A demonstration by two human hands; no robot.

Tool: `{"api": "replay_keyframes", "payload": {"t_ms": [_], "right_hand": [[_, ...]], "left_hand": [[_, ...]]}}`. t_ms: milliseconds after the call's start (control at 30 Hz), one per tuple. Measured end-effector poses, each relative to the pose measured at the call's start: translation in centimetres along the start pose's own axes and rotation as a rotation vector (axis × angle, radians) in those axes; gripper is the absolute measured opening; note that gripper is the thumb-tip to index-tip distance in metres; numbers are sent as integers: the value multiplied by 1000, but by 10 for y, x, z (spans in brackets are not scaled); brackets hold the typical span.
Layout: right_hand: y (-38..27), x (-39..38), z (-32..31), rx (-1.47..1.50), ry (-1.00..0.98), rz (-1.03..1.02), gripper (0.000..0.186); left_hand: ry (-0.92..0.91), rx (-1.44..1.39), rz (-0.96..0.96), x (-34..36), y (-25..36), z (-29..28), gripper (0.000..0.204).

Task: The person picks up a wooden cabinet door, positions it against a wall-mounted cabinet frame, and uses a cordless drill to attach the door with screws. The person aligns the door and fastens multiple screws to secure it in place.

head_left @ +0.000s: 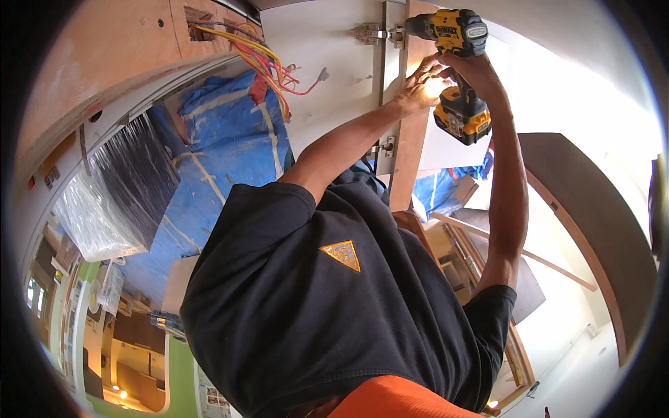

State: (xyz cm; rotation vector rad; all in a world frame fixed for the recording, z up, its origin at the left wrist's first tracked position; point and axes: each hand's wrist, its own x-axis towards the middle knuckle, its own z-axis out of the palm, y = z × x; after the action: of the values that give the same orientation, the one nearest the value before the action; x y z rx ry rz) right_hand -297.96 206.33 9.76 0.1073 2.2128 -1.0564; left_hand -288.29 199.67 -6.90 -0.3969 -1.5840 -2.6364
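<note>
My right hand [474, 73] is closed round the handle of a yellow-and-black cordless drill [456, 33], whose battery hangs below. The drill's nose points left, beside an upper metal hinge [380, 35]. My left hand [418, 89] lies just left of the drill, fingers loosely bent and apart against the wood-edged white panel [404, 171]; some fingertips are partly hidden. A second hinge [387, 146] sits lower on the panel, near my left forearm.
Loose coloured wires [261, 56] hang from a cut-out in a wooden board [104, 63] at upper left. Blue taped sheeting [216, 160] and a plastic-wrapped block [115, 195] are below it. A curved dark board [571, 188] and a thin batten [529, 254] stand at right.
</note>
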Motion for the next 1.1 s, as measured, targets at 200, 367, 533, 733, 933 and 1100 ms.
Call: {"api": "replay_keyframes", "payload": {"t_ms": [200, 367, 533, 733, 933, 1100], "right_hand": [[-5, -1, -2, -91, 17, 59, 34], [-4, 0, -5, -76, -18, 42, 37], [-2, 3, -7, -150, -32, 19, 39], [3, 2, -8, -197, -7, 12, 37], [3, 0, -8, -110, -11, -28, 36], [2, -13, -5, -171, -25, 76, 33]], "left_hand": [[-242, 977, 36, 7, -5, -2, 57], [-285, 1031, 48, 10, -6, -1, 50], [-251, 987, 56, 6, -9, -1, 53], [-187, 1031, 185, 9, -19, 0, 27], [-140, 1028, 229, 8, -25, 3, 17], [-201, 1187, 161, 11, -26, 2, 30]]}}
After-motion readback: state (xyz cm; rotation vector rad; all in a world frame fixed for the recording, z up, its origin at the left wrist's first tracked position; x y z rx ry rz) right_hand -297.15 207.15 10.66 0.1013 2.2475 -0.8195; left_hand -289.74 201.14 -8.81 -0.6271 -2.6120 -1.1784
